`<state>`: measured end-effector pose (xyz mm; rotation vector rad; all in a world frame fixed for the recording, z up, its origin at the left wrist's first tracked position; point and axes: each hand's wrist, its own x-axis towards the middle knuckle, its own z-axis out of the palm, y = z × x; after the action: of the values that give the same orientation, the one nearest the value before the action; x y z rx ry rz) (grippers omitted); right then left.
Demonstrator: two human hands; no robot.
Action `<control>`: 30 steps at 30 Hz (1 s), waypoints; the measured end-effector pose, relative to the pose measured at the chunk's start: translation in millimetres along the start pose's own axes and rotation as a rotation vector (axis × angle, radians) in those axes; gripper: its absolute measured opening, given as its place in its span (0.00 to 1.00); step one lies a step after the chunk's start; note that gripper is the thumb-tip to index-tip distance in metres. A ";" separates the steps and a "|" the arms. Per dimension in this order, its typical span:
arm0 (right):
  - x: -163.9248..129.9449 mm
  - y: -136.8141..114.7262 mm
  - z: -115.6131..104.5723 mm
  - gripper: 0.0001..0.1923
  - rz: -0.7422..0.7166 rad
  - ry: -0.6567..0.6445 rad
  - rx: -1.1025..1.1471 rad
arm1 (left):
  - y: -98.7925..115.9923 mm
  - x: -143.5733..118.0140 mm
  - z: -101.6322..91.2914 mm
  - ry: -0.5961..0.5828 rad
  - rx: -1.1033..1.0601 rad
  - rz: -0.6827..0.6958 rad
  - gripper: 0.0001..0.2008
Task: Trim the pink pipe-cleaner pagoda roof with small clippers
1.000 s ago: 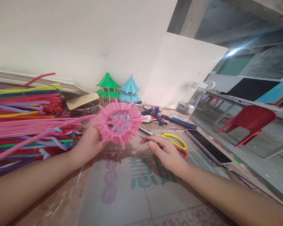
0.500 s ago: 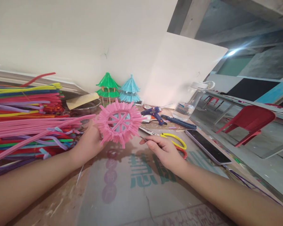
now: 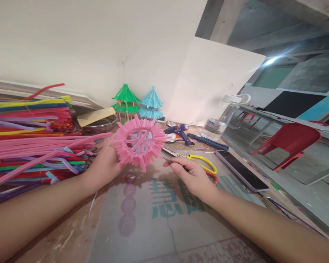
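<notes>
My left hand [image 3: 104, 162] is closed on the left side of a pink pipe-cleaner wheel [image 3: 123, 146], its fingers partly hidden behind it. The wheel has a fringed rim and crossed spokes in a round opening, and is held up facing me. My right hand [image 3: 190, 177] pinches a thin metal tool [image 3: 166, 160], whose narrow tip points at the wheel's lower right edge; whether it touches cannot be told. Just behind the right hand lie scissors [image 3: 205, 160] with one yellow and one orange-red handle.
Bundles of coloured pipe cleaners [image 3: 30, 146] fill the left side. At the back stand a green pagoda [image 3: 126, 98], a blue pagoda [image 3: 151, 104], a glue gun [image 3: 180, 132] and a water bottle [image 3: 218, 120]. A phone [image 3: 239, 170] lies at right, near the table edge. A red chair [image 3: 289, 140] stands beyond.
Almost nothing differs. Both hands, the pink wheel and the thin tool keep nearly the same places, with only a very slight shift.
</notes>
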<state>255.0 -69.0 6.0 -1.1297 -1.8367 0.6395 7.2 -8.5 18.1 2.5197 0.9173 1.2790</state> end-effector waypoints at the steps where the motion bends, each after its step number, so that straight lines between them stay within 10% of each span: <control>1: 0.0 -0.1 -0.1 0.18 0.006 0.000 0.003 | -0.2 0.0 0.2 -0.002 0.004 0.001 0.13; 30: 0.3 2.1 0.2 0.16 -0.023 0.008 0.008 | -5.7 -1.9 2.2 -0.001 0.021 -0.009 0.15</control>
<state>255.6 -67.7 4.4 -1.1034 -1.8363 0.6276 5.6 -4.9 13.1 2.5286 0.9460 1.2718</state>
